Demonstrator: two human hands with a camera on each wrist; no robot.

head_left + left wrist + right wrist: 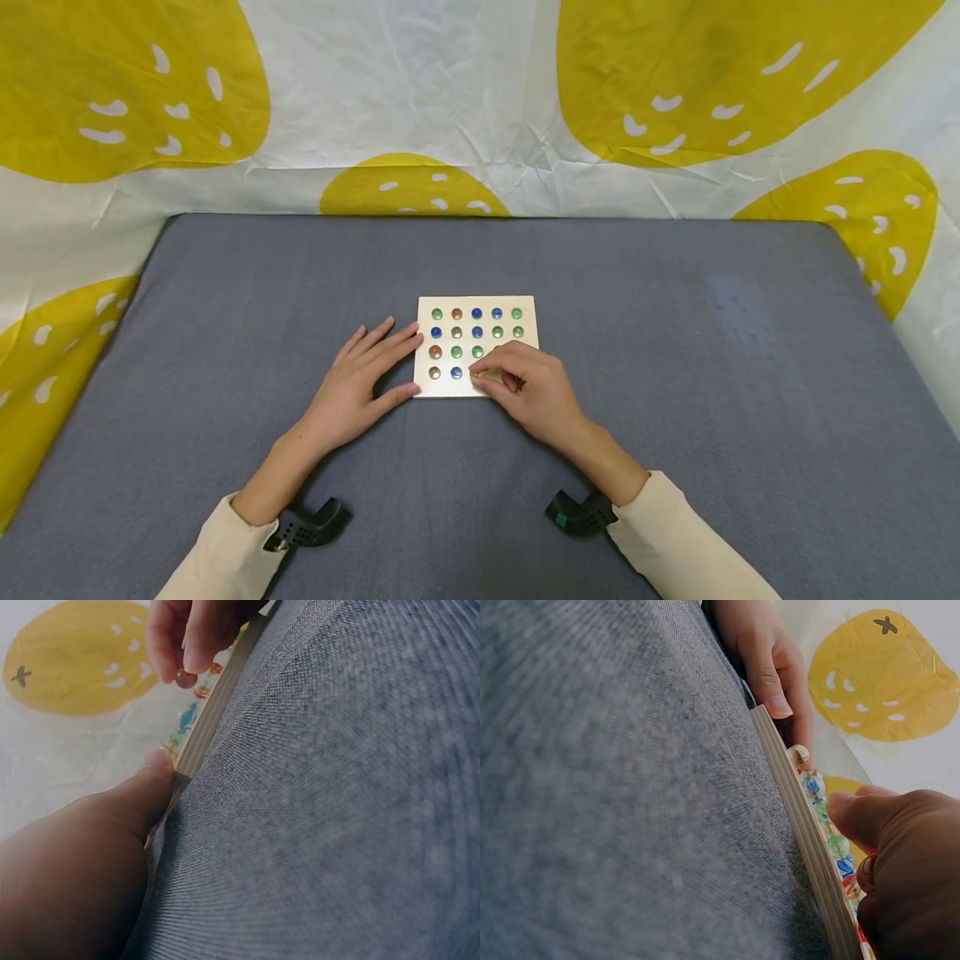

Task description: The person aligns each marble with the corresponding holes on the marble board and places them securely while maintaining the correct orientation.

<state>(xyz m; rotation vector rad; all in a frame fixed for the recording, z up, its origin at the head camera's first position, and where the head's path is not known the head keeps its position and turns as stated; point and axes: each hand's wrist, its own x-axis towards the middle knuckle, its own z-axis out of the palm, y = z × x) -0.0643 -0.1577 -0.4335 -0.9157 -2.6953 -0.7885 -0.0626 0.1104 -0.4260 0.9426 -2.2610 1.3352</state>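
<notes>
A pale wooden board (425, 302) lies flat, with rows of glass marbles in blue, green, amber and reddish tones. Along its left edge my left hand (351, 393) is spread, thumb and fingertips right at the side; its thumb (154, 780) touches the near corner in the left wrist view. My right hand (536, 393) is over the board's front right part. Between its thumb and index finger it pinches a brownish marble (186, 678), low over the front row beside a blue marble (456, 372). The right hand hides several spots on the right of the board.
A grey cloth (675, 350) covers the table. A white curtain with yellow shapes (420, 83) hangs behind the table and down its sides. Black wrist devices (311, 525) sit at both cream sleeves (686, 533).
</notes>
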